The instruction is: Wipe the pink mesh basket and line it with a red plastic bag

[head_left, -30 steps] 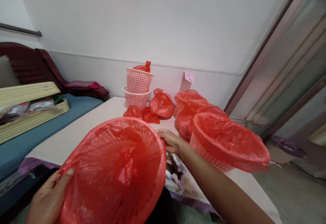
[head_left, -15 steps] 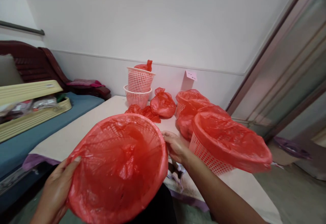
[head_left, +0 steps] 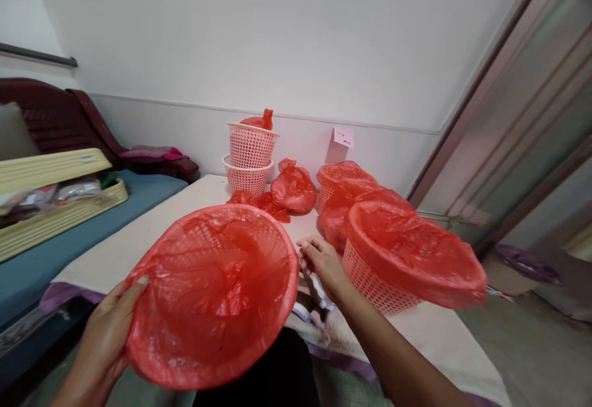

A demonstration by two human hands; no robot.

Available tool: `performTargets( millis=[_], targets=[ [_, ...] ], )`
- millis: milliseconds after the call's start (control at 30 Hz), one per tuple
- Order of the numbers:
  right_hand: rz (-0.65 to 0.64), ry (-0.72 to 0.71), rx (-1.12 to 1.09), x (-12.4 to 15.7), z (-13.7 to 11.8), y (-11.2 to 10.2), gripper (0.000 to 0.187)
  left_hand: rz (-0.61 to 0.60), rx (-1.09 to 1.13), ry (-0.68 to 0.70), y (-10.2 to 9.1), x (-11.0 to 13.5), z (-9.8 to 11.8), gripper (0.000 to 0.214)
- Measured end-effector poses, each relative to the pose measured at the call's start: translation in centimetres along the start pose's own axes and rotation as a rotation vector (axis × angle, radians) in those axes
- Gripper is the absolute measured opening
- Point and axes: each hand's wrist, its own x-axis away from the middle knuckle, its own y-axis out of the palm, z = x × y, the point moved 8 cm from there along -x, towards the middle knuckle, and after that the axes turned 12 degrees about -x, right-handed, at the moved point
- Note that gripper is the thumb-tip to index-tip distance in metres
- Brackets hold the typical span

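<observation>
A basket lined with a red plastic bag [head_left: 203,308] is tilted toward me at the front, the bag folded over its rim. My left hand [head_left: 108,327] grips the left side of that rim, thumb on the inside. Beside the right rim is my right hand [head_left: 321,262], fingers loosely bent and apart, with nothing visible in them; a fingertip is close to the bag's edge. To its right, a pink perforated basket [head_left: 379,280] stands on the table, another red bag [head_left: 416,240] spread over its rim.
Two stacked pink baskets [head_left: 250,179] stand at the back, a red bag in the upper one. Knotted red bags [head_left: 296,191] lie nearby. A pink note [head_left: 343,137] is by the wall. The pale table [head_left: 139,253] adjoins a blue surface [head_left: 152,188] with a yellow box [head_left: 111,200].
My right hand has come off the basket's right rim and its fingers have loosened. The held basket has tipped slightly and its lower edge has risen. My left hand keeps its grip.
</observation>
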Motion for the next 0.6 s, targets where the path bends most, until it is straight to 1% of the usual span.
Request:
performTargets(
  millis=[67,133,200,300,433,533,600],
  targets=[
    [-0.061,0.006,0.024,0.7,0.1,1.1,0.024,-0.028,0.032,-0.011,0.3,-0.4,-0.1,0.011],
    [-0.097,0.017,0.025,1.1,0.6,1.5,0.027,-0.039,0.036,-0.003,0.6,-0.9,0.0,0.01],
    [-0.097,0.026,0.014,1.2,1.4,1.2,0.028,-0.055,0.03,0.006,1.0,-1.3,0.2,0.009],
    [-0.056,0.045,0.001,1.6,3.3,-0.1,0.028,-0.071,0.023,0.016,1.6,-1.8,0.7,0.009],
    [0.018,0.083,-0.013,3.6,7.3,-1.9,0.034,-0.093,0.02,0.047,2.5,-2.2,1.6,0.008],
    [0.079,0.091,-0.015,6.0,11.2,-3.0,0.037,-0.11,0.003,0.063,3.4,-2.9,2.3,0.005],
    [0.122,0.088,-0.005,7.9,14.3,-3.7,0.036,-0.112,-0.009,0.072,4.1,-3.6,2.7,0.005]
  ],
)
